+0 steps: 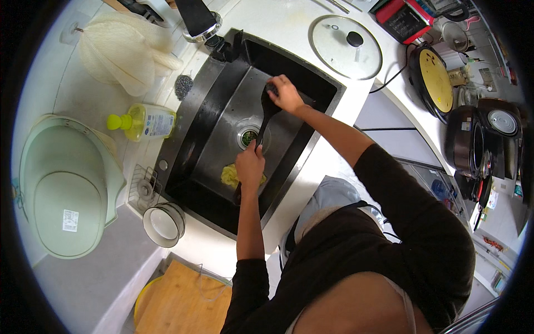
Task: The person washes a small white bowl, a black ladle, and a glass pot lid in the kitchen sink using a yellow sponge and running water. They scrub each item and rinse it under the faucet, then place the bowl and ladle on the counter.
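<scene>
My left hand [250, 165] is closed around the handle of a black cooking spatula or spoon [264, 121], held at a slant over the sink. The handle's end sticks out below that hand. At the utensil's wide head, my right hand [287, 95] presses a dark scrubber [272, 88], probably steel wool, against it; the fingers partly hide both. Beneath lies the dark sink basin [217, 137], whose drain strainer [249, 137] holds green scraps. A crumpled yellow cloth [229, 175] rests on the basin floor, partly behind my left hand and wrist.
Along the sink's far side are a faucet [204, 29], a steel wool ball [183, 87], a dish soap bottle [144, 122] and a wire rack [144, 188]. Stacked bowls [163, 225] stand by the near left corner. A glass lid [344, 48] lies on the right counter.
</scene>
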A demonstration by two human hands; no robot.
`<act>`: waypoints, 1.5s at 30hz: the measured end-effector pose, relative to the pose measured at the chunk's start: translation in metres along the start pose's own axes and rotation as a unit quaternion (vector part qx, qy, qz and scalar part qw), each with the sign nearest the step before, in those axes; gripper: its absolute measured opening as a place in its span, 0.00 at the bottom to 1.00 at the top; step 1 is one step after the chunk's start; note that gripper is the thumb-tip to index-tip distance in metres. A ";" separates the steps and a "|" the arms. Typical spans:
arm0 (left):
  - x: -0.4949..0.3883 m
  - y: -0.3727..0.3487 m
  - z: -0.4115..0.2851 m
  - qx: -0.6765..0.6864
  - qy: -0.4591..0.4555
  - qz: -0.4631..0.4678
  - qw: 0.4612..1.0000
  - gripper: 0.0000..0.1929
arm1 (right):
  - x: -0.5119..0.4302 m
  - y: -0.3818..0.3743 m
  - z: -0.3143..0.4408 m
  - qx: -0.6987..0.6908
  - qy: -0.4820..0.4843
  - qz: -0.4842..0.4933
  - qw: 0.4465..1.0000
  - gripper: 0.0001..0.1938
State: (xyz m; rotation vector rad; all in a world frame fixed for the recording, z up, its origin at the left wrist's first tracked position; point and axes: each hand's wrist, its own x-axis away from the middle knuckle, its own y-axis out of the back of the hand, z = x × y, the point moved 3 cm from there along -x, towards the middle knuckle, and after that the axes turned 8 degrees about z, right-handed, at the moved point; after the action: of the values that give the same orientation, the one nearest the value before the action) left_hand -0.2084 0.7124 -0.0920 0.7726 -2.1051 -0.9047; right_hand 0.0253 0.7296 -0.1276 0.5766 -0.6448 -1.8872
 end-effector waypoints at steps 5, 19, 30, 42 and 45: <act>0.000 0.012 -0.006 0.003 0.031 -0.021 0.999 0.14 | 0.024 -0.021 0.021 0.013 0.091 0.038 0.995 0.15; 0.005 0.003 0.013 0.069 0.074 0.016 0.995 0.15 | 0.028 -0.029 0.015 -0.023 0.001 -0.039 0.999 0.14; 0.012 -0.014 0.042 0.026 0.117 -0.050 0.992 0.18 | 0.023 0.010 0.002 -0.031 -0.060 -0.193 0.979 0.22; 0.013 -0.017 0.027 0.078 0.009 -0.030 0.996 0.15 | 0.022 -0.023 0.002 0.076 0.029 -0.061 0.995 0.22; 0.020 -0.007 0.031 0.051 0.032 -0.042 0.997 0.14 | 0.048 -0.030 0.048 0.009 0.217 0.027 0.976 0.22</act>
State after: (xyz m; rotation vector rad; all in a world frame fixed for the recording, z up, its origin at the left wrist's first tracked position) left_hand -0.2424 0.7051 -0.1060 0.9362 -2.0881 -0.8103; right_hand -0.0435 0.7035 -0.1167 0.9390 -0.3844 -1.6327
